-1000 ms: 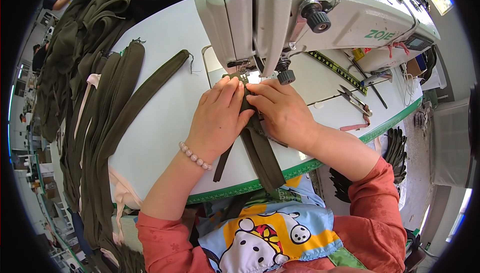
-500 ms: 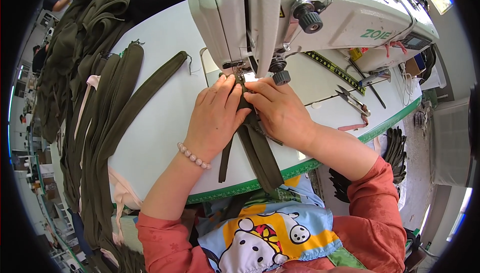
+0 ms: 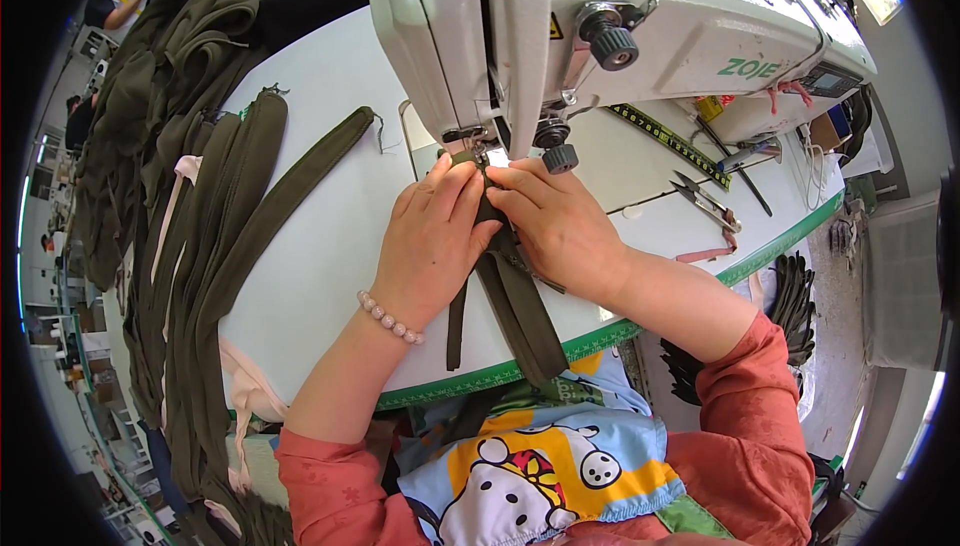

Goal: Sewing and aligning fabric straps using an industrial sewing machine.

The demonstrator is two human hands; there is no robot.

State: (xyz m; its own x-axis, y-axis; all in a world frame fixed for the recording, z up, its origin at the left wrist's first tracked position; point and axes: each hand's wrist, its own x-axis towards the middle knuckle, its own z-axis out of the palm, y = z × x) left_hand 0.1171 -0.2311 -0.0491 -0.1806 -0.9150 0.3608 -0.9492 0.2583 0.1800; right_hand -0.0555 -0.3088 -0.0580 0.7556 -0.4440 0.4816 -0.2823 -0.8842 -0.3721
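Observation:
A dark olive fabric strip [image 3: 524, 326] runs from under the needle area of a white sewing machine [image 3: 440, 46] down toward the table's near edge. My left hand [image 3: 430, 221], with a beaded bracelet at the wrist, presses its fingers together on the strip's left side just before the presser foot [image 3: 480, 154]. From the right, my right hand [image 3: 562, 231] pinches the same fabric close to the foot, its fingertips near those of the left. A narrower olive tail [image 3: 456, 331] hangs beside the wide strip. The fabric under my fingers is partly hidden.
Several olive strips [image 3: 215, 236] lie in a pile at the left, and one lone strip [image 3: 310, 181] curves beside them. Thread snips [image 3: 705, 204], a tape measure [image 3: 670, 144] and a dark rod lie right of the machine. A green ruler tape [image 3: 470, 383] edges the white table.
Both hands have shifted very slightly toward me at the presser foot, still on the fabric. The narrow tail's lower end has swung a little to the right.

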